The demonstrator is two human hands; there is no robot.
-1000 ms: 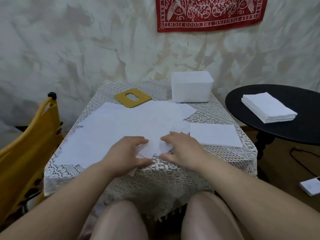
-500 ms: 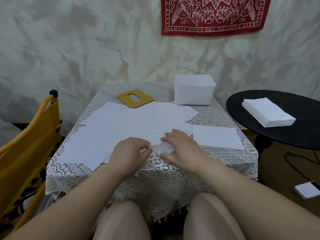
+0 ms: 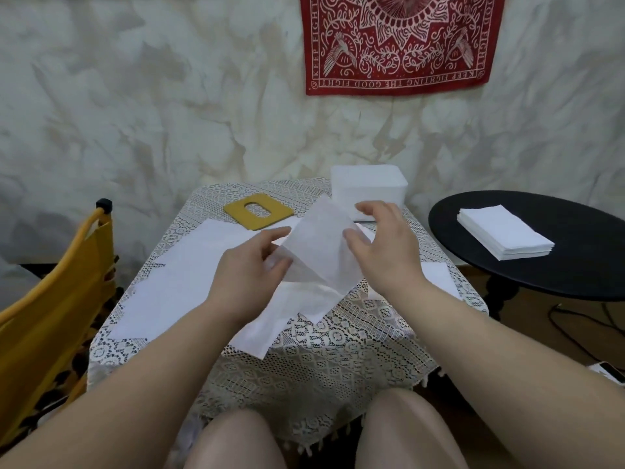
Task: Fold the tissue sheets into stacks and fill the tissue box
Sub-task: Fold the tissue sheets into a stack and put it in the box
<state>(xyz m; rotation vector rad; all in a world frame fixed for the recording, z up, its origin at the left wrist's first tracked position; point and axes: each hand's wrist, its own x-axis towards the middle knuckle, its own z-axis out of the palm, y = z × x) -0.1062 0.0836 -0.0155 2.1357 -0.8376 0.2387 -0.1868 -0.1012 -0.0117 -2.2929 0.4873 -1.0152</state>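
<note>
A tissue sheet [image 3: 321,245] was held up off the table [image 3: 324,350], near its middle, one corner pointing to twelve o'clock. The left hand [image 3: 248,265] pinched its nine o'clock edge between thumb and curled fingers; the right hand [image 3: 382,245] gripped the three o'clock edge, fingers bent round it. More loose sheets [image 3: 189,275] lay spread beneath, toward nine o'clock. The white tissue box [image 3: 368,189] stood at twelve o'clock, with its yellow lid [image 3: 258,216] at eleven o'clock.
</note>
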